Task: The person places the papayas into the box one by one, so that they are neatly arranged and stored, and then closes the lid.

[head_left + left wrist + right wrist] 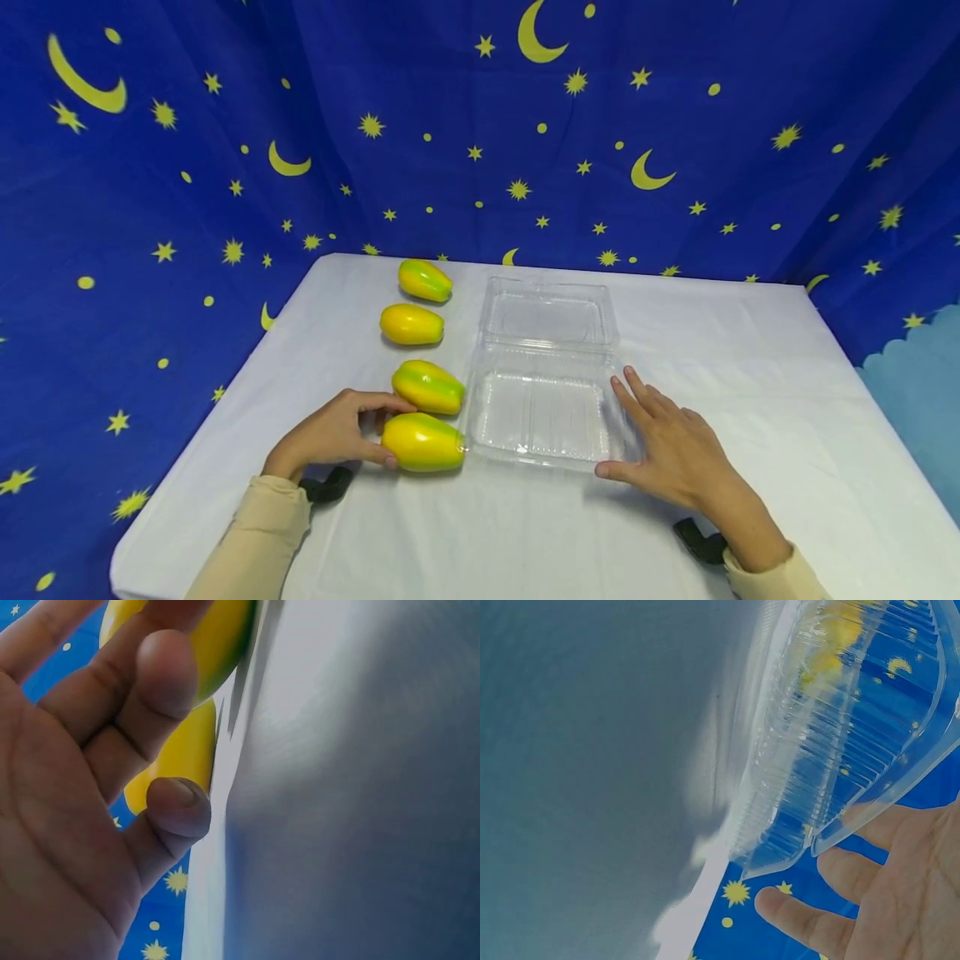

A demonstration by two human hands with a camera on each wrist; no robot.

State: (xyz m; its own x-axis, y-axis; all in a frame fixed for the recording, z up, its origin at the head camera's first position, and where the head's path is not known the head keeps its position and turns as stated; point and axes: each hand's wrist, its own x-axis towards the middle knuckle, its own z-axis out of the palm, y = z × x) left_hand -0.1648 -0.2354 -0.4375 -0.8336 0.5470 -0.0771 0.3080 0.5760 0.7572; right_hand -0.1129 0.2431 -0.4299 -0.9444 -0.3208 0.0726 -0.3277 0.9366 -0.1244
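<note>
Several yellow-green papayas lie in a column on the left of the table. My left hand is at the left end of the nearest papaya, thumb in front and fingers reaching into the gap before the second papaya. In the left wrist view, a space shows between the thumb and the bent fingers, with yellow fruit behind. A clear plastic clamshell box lies unfolded right of the fruit, its lid at the back. My right hand spreads its fingers along the box's right side.
Two more papayas, a third one and the farthest one, lie toward the back. A white cloth covers the table. Blue curtain with moons and stars hangs behind and at the sides.
</note>
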